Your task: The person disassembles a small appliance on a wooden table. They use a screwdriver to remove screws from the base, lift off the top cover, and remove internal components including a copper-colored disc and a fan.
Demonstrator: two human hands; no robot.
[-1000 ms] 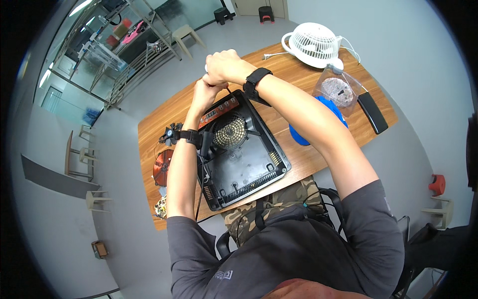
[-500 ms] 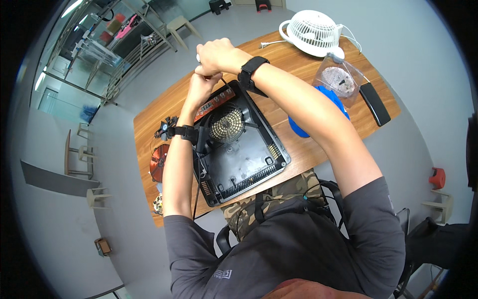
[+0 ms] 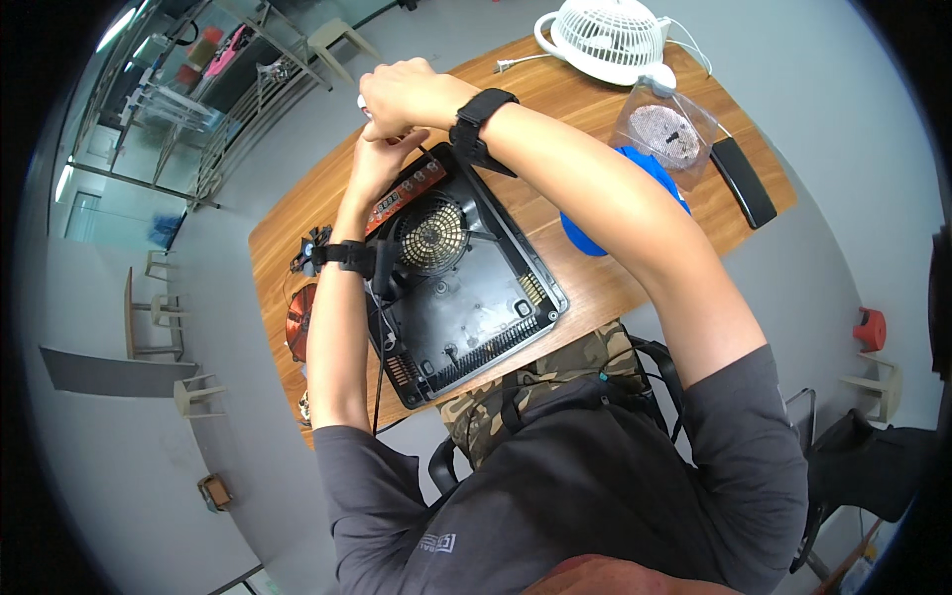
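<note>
Black open cooker casing [image 3: 456, 288] lies on the wooden table [image 3: 585, 288], round fan grille in its middle. Both hands meet above its far edge: right hand [image 3: 402, 94] clenched on a small pale item, left hand [image 3: 382, 154] curled under it, its grip hidden. Beyond the casing: blue disc [image 3: 575, 233], clear bag [image 3: 666, 129], white fan [image 3: 607, 40], black slab [image 3: 744, 181]. Copper coil [image 3: 299, 319] left of casing. Hands have lifted higher, closer to camera than half a second ago.
</note>
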